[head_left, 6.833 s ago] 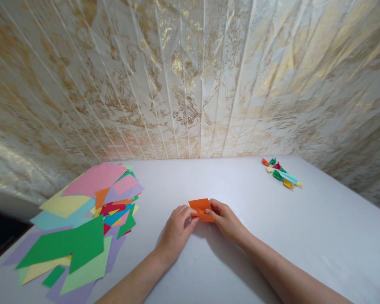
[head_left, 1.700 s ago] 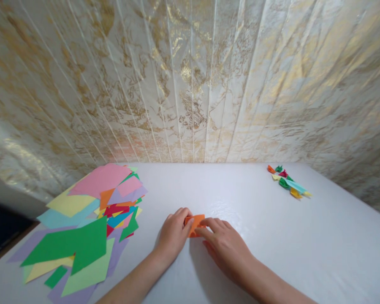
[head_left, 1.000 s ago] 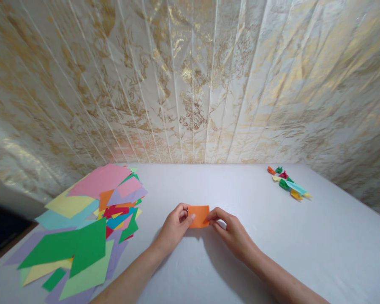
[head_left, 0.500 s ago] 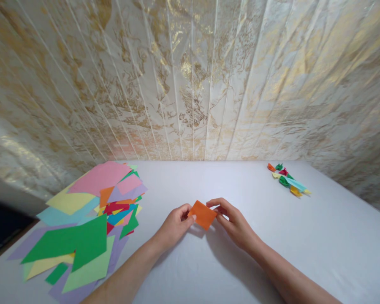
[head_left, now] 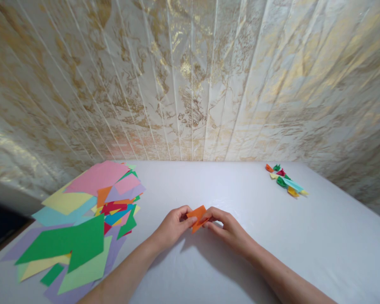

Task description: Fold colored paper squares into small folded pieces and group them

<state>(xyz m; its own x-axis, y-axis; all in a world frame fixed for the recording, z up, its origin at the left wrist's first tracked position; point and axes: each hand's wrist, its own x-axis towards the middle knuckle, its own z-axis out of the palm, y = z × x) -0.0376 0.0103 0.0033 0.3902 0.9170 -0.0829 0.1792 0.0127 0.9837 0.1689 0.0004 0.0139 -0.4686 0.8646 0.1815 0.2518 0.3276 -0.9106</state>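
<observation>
A small piece of orange paper (head_left: 196, 214) is held between my two hands, just above the white table. My left hand (head_left: 177, 223) pinches its left side, thumb on top and fingers behind. On the right side, my right hand (head_left: 222, 223) grips the paper's edge between thumb and fingers. The paper's right part is bent up and over toward the middle, so a crease line runs across it. My right fingertips cover part of the bent flap.
Loose coloured paper sheets, with a large green sheet (head_left: 63, 240) and a pink sheet (head_left: 98, 179) among them, overlap on the left of the table (head_left: 183, 181). Several small folded paper pieces (head_left: 285, 181) lie at the back right. A gold-patterned curtain (head_left: 190, 84) hangs behind.
The orange paper was a flat square; its right side is now bent over toward the left. My right hand has moved left and closed in on it. My left hand keeps its hold.
</observation>
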